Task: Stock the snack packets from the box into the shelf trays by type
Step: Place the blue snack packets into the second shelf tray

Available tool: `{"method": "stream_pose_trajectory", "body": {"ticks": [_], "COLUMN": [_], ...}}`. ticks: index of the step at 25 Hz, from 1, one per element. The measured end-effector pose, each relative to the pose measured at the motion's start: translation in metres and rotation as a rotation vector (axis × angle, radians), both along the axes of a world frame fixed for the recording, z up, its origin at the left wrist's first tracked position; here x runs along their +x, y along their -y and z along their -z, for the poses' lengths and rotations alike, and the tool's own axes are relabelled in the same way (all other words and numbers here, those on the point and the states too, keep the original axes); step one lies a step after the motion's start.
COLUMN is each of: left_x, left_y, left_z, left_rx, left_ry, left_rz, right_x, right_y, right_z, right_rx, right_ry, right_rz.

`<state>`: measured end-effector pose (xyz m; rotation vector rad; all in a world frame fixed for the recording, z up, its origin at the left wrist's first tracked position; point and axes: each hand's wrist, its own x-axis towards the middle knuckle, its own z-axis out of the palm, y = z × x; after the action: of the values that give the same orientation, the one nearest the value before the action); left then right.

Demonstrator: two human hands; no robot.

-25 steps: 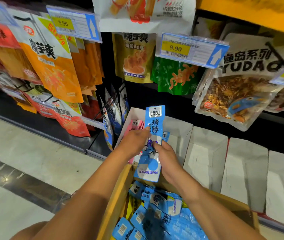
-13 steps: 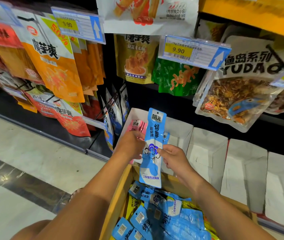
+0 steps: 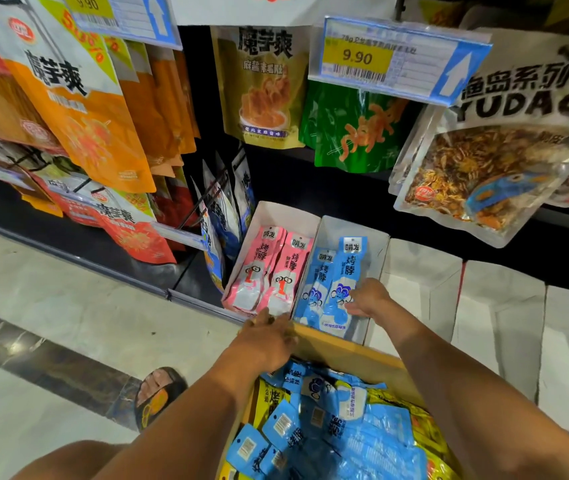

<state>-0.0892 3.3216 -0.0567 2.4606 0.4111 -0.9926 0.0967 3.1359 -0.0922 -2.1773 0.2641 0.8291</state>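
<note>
- The right hand point(image 3: 368, 298) rested at the right edge of a blue packet point(image 3: 345, 271). Its fingers point(image 3: 353, 302) were bent down onto the packet beside the printed cartoon face. Whether they pinched the packet or only touched it could not be told.
- That blue packet lay lengthwise in the second tray point(image 3: 378, 251), label end toward the back of the shelf. A neighbouring blue packet point(image 3: 317, 285) lay just beside it on the left.
- The left hand point(image 3: 265, 336) hung back-up over the near left corner of the cardboard box point(image 3: 345, 351). Its fingers were stretched forward, loosely straight and blurred, with nothing in their grasp. The fingertips were close to the near ends of the pink packets point(image 3: 269, 268).
- The pink packets lay in two rows in the first tray point(image 3: 276, 213), which stood directly left of the second tray, wall against wall.
- The cardboard box stood in front of the trays and below them. It held a heap of loose blue packets point(image 3: 345, 427), with yellow packets point(image 3: 269, 403) showing under and beside them.
- More white trays point(image 3: 425, 282) stood in a row to the right.
- Above hung orange bags point(image 3: 85, 116), a green bag point(image 3: 356, 126) and a clear-fronted bag marked YUDAO point(image 3: 494, 161). A price tag point(image 3: 394, 60) read 9.90.
- A sandalled foot point(image 3: 158, 393) stood on the tiled floor point(image 3: 51, 306) left of the box.
</note>
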Motion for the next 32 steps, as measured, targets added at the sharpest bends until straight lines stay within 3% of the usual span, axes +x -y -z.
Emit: {"method": "stream_pose_trajectory", "body": {"ticks": [3, 7, 11, 16, 21, 25, 32], "left_x": [0.004, 0.005, 0.003, 0.004, 0.006, 0.007, 0.001], "left_y": [0.004, 0.014, 0.013, 0.013, 0.015, 0.014, 0.011], "left_z": [-0.012, -0.032, -0.031, -0.029, -0.027, -0.024, -0.023], "left_rx": [-0.009, 0.032, 0.018, 0.027, 0.042, 0.063, 0.039], "left_ry": [-0.069, -0.104, -0.115, -0.124, -0.13, -0.132, -0.071], "left_rz": [-0.04, -0.031, -0.034, -0.027, -0.019, -0.003, -0.025], "right_x": [-0.005, -0.025, -0.028, -0.028, -0.028, -0.029, -0.03], "right_y": [-0.003, -0.001, -0.006, -0.004, -0.009, -0.01, 0.005], "right_z": [0.021, 0.041, 0.05, 0.054, 0.047, 0.041, 0.022], "right_rx": [-0.33, -0.427, -0.617, -0.929, -1.08, -1.066, -0.855], "right_ry": [0.155, 0.174, 0.304, 0.307, 0.279, 0.256, 0.353], "right_rz": [-0.368, -0.817, -1.065, -1.15, -1.134, -1.141, -1.083]}}
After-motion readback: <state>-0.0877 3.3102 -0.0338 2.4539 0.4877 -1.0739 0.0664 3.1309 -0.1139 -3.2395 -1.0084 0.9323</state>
